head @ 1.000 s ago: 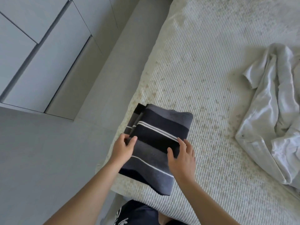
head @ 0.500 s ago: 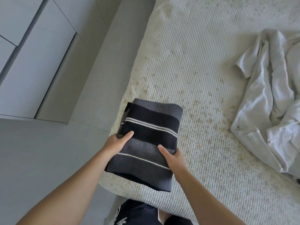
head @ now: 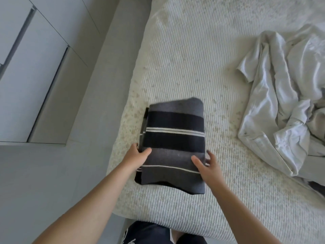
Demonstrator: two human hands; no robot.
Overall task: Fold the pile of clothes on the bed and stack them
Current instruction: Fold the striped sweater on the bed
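where the lower edge of the view begins, dark shorts with a white print (head: 149, 235) show at the person's legs, standing against the near edge of the bed (head: 193, 205), which carries a cream ribbed cover with tan flecks. two bare forearms reach forward over that edge. left hand (head: 136, 155): at the left side of the folded striped garment (head: 174, 143), thumb laid on the top face, the other fingers curled round the side edge and mostly hidden under the cloth, so it grips that edge. right hand (head: 204, 164): at the right side of the same garment, thumb resting on the top face, fingers spread and extended beside the right edge; whether they touch the cloth or only the cover beside it cannot be told. folded striped garment: a flat rectangle in dark navy and grey bands with thin white stripes, lying on the bed near its left edge, close to the near corner, with darker folded layers showing along its left side. white shirt (head: 281, 103): unfolded and crumpled, lying on the right part of the bed, well apart from the folded garment, running out of view at the right. grey floor (head: 52, 173): left of the bed. pale cabinet fronts (head: 26, 76): far left, beyond the floor.
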